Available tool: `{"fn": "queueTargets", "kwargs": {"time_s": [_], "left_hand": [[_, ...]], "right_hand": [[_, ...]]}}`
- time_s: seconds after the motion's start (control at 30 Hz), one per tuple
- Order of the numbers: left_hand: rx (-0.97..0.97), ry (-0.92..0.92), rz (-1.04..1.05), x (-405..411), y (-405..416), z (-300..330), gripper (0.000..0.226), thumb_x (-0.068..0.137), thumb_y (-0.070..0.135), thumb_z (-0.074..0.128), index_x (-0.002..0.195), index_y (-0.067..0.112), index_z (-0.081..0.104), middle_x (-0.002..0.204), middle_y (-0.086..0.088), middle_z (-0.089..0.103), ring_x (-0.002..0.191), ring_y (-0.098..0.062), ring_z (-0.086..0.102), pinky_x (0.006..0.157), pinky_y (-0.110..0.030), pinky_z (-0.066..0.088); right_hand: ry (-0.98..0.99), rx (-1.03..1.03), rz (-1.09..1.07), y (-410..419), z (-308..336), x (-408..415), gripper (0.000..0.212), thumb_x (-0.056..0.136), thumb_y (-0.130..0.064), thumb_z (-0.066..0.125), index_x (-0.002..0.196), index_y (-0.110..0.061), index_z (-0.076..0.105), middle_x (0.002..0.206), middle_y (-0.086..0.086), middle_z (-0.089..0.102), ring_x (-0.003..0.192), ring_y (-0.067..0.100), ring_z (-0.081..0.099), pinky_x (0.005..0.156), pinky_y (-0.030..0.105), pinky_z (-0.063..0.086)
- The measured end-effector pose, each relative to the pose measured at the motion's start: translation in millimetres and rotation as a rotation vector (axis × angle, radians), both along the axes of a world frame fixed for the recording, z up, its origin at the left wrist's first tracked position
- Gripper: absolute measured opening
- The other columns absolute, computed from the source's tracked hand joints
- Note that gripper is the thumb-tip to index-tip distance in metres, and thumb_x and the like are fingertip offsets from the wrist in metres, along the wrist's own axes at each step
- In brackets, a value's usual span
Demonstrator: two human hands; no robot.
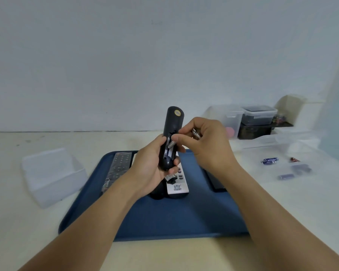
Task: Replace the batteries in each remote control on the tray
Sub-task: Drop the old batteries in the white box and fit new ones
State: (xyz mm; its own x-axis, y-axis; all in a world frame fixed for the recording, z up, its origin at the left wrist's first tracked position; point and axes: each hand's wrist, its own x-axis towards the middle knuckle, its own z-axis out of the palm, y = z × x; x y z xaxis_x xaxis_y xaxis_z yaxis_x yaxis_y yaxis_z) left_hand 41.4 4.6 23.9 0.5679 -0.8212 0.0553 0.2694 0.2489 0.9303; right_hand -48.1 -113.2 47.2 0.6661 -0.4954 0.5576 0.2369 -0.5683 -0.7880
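Left hand [151,165] grips black remote [171,137] upright over the blue tray [164,218], back facing camera, battery bay open. Right hand [207,143] fingers pinch a battery [171,144] at the bay; another metallic piece is held in that palm, can't tell what. White remote [177,184] and grey remote [118,169] lie on tray. Spare batteries [269,160] in clear lid, right on the counter [18,222].

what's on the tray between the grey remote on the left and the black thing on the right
In the head view, a white remote lies between the grey remote and the black thing, on the blue tray, partly hidden by the left hand.
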Motion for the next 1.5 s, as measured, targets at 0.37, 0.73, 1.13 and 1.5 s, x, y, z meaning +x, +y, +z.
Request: {"fn": "queueTargets", "kwargs": {"time_s": [0.37,0.73,1.13,1.5], "left_hand": [[-0.015,0.049,0.008,-2,-3,1,0.032,0.105,0.029,0.037,0.113,0.007,0.06,0.078,-0.006,0.062,0.056,-0.016,0.047,0.044,-0.025,0.031],[-0.035,0.0,0.094,3,-4,-2,0.016,0.093,0.004,0.067,0.108,0.005,0.062,0.077,-0.004,0.063,0.055,-0.01,0.045,0.042,-0.019,0.034],[-0.015,-0.021,0.192,6,-4,-4,0.03,0.089,0.002,0.072,0.115,0.012,0.059,0.092,-0.01,0.076,0.058,-0.007,0.056,0.051,-0.019,0.045],[-0.066,0.258,0.131,12,-4,-1,0.026,0.091,0.007,0.068,0.117,0.005,0.062,0.084,-0.005,0.073,0.05,-0.004,0.044,0.041,-0.013,0.033]], "right_hand": [[-0.021,0.111,-0.037,10,-3,6,0.002,0.086,-0.014,0.076,0.086,-0.012,0.075,0.073,0.0,0.073,0.06,0.008,0.066,0.059,0.026,0.057],[0.094,0.727,0.236,-2,-2,6,0.017,0.097,-0.008,0.06,0.111,0.001,0.066,0.055,-0.005,0.061,0.037,0.004,0.026,0.035,0.016,0.024],[0.065,0.366,-0.044,-12,-13,11,0.02,0.101,-0.015,0.055,0.092,-0.01,0.072,0.055,-0.006,0.056,0.035,0.003,0.029,0.036,0.016,0.026],[0.006,-0.089,0.054,-6,-15,11,0.014,0.083,-0.014,0.079,0.096,-0.015,0.075,0.047,-0.013,0.025,0.046,0.006,0.022,0.048,0.012,0.023]]}}
